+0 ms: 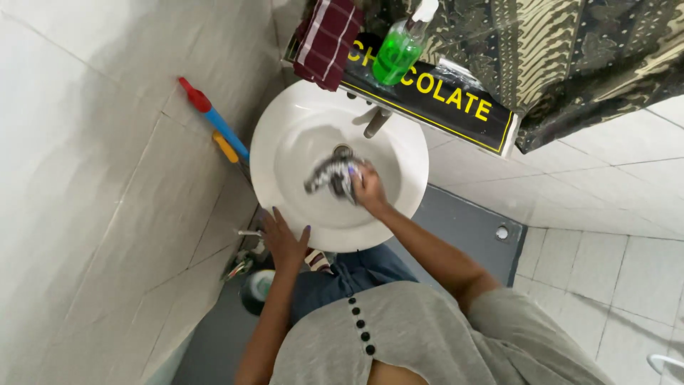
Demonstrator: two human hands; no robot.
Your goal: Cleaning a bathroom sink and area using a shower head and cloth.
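Person in grey buttoned top leaning over a round white ceramic washbasin (285,135). Left hand (283,239) lies flat on the basin's near rim, fingers spread, holding nothing. Right hand (368,187) is inside the bowl, fingers closed around a crumpled grey-and-white patterned cloth (329,175), which sits on the basin floor just beside the drain. Metal tap (377,122) juts over the bowl's far side. Behind it, a black ledge with yellow lettering (456,107) carries a clear pump bottle of green liquid soap (399,51) and a dark red striped folded towel (326,39). A red-blue-yellow plastic handle (214,121) leans on the white tiled wall beside the basin.
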